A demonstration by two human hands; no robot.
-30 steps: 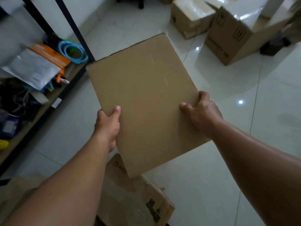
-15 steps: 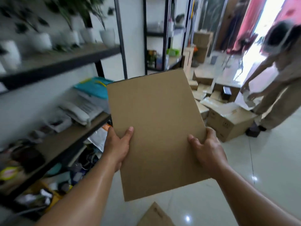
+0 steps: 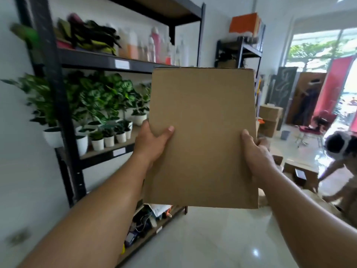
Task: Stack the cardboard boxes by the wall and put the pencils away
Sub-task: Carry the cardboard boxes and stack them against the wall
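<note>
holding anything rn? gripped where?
Yes: a flat cardboard box, held by both side edges near mid-height. Left hand grips the left edge, right hand the right, thumbs on the facing side.

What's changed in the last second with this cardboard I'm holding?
The flat cardboard box was raised from a tilt low over the floor to nearly upright, in front of the shelf of potted plants. Nothing was picked up or let go. The left hand and right hand kept their grip on its side edges, thumbs on the front face.
</note>
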